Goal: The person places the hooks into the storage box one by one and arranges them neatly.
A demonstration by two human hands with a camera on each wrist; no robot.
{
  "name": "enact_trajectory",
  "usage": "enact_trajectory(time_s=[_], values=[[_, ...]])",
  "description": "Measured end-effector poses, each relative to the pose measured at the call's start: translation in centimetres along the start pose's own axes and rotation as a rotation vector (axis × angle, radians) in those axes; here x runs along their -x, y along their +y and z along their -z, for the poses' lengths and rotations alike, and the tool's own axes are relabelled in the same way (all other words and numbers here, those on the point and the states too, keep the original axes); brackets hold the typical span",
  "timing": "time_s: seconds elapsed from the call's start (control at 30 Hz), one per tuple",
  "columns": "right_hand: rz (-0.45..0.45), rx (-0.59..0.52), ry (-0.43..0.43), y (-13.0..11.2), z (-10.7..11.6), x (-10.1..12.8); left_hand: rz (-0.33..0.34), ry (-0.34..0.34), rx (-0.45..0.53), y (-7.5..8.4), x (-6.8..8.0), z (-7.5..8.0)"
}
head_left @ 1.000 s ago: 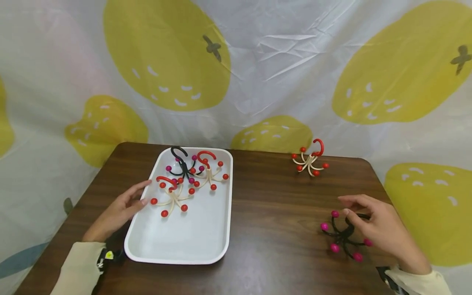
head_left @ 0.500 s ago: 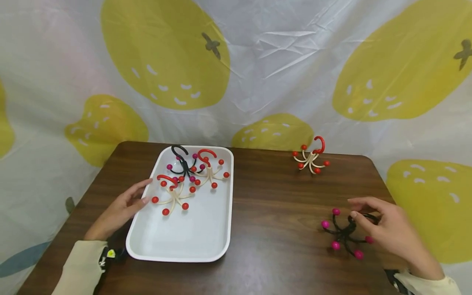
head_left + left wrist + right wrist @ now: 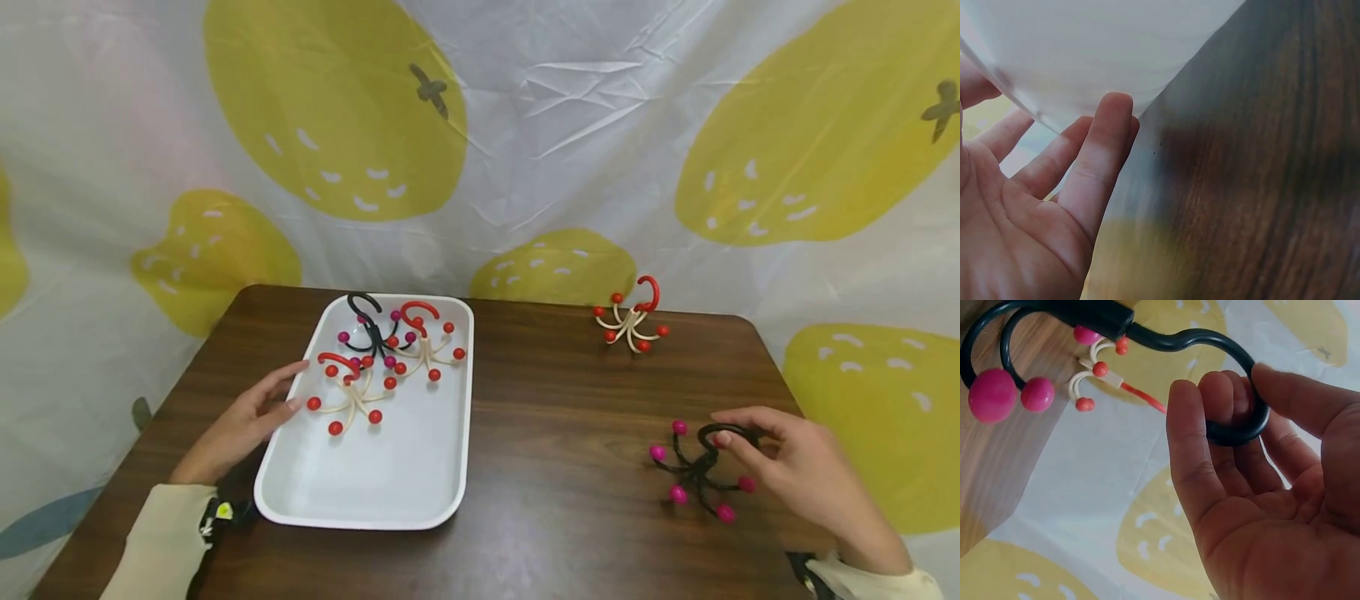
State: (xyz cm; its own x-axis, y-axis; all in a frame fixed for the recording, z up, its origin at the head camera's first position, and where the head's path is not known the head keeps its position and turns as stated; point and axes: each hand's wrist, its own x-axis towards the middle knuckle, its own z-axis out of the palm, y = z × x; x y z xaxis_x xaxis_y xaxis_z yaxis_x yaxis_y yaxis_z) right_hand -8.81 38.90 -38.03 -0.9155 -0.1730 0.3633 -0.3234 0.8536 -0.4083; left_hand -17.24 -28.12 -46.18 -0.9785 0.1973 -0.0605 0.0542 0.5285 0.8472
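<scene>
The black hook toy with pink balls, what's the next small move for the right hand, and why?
Probably lift it straight up off the table. The right hand already pinches the curved hook of the black toy, as the right wrist view shows, while its pink-tipped prongs appear to rest on the wood. Three similar toys lie in the white tray, which the left hand touches.

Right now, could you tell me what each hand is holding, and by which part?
The right hand pinches the black hook by its curved loop. The left hand holds nothing; it touches the tray.
</scene>
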Motion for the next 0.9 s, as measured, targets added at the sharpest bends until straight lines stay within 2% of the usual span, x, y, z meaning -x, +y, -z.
enact_trajectory(time_s=[0.27,0.37,0.6,0.9], values=[[0.047,-0.037,0.035,-0.8,-0.2,-1.1,0.003,-0.012,0.028,0.0,-0.3,0.4],[0.055,-0.028,0.047,-1.2,-0.1,-1.5,-0.018,-0.017,0.036,-0.1,-0.3,0.5],[0.034,-0.051,0.048,-2.6,0.0,-2.2,-0.031,-0.017,0.038,-0.2,-0.1,0.6],[0.109,-0.096,0.113,-4.3,-1.2,-3.8,-0.021,-0.017,0.049,-0.4,0.2,0.1]])
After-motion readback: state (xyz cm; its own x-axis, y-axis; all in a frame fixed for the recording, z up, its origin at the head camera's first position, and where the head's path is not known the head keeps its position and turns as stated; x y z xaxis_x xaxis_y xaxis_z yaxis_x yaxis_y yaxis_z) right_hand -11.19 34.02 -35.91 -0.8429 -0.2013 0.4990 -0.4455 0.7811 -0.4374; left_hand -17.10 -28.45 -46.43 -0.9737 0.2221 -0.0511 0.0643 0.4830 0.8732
